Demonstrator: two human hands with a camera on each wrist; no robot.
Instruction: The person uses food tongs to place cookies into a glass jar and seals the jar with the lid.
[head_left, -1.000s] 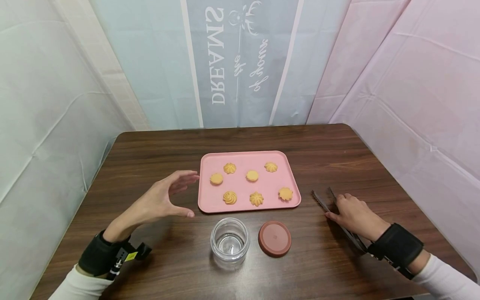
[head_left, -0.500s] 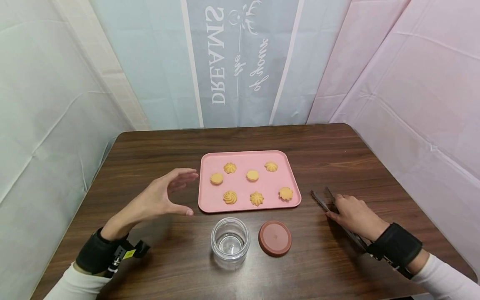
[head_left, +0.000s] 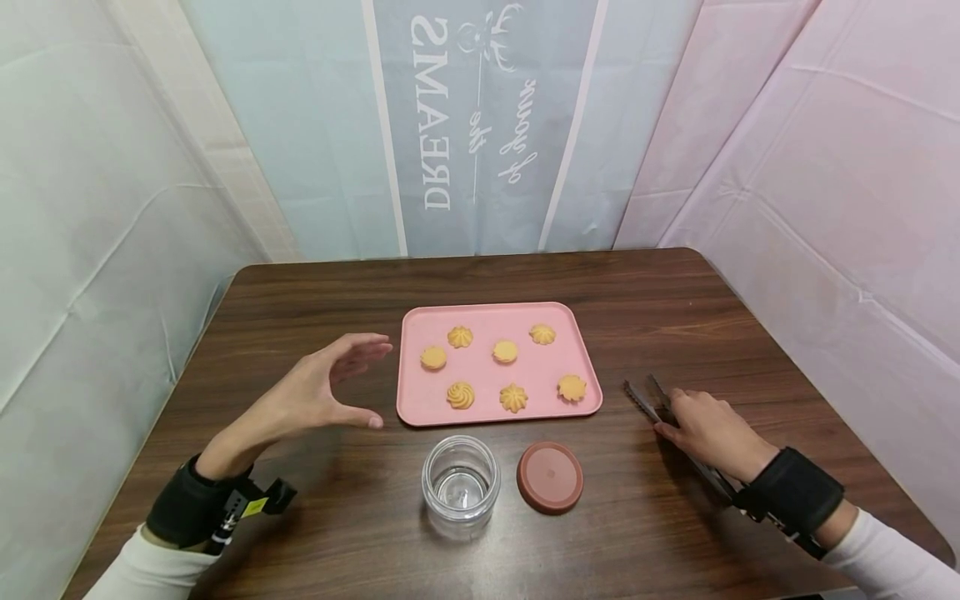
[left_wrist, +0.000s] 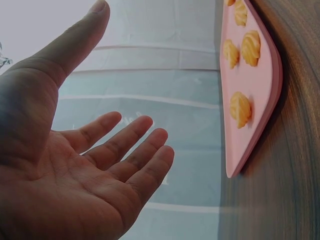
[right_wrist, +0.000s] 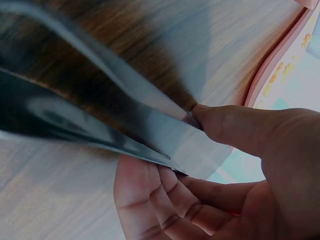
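From the head camera: the left hand [head_left: 311, 398] hovers over the wooden table [head_left: 315, 300], just left of the pink tray [head_left: 577, 350]. Its fingers are straight and loosely spread, thumb held apart below them, and nothing is between them. Over on the right, the right hand [head_left: 708, 432] sits on a pair of metal tongs [head_left: 647, 396], whose toothed tips poke out past the fingertips toward the tray. The tongs lie on the table, near the tray's right edge but apart from it. Six piped cookies [head_left: 460, 394] are on the tray. In front of the tray stand a glass jar [head_left: 460, 483], open at the top, and just to its right a brown lid [head_left: 549, 477] lying flat, the two close but not touching.

From the left wrist camera: an open palm [left_wrist: 75, 170], four fingers side by side and slightly fanned, thumb raised well away. Beyond them is the tray's corner [left_wrist: 260, 130] with a few cookies [left_wrist: 240, 109].

From the right wrist camera: blurry and very close, so only roughly readable. The thumb [right_wrist: 240, 130] presses on the upper metal arm of the tongs [right_wrist: 115, 120], the other fingers [right_wrist: 165, 200] curl under them, so the hand appears to grip both arms. The tray's pink edge [right_wrist: 272, 65] shows at the upper right.
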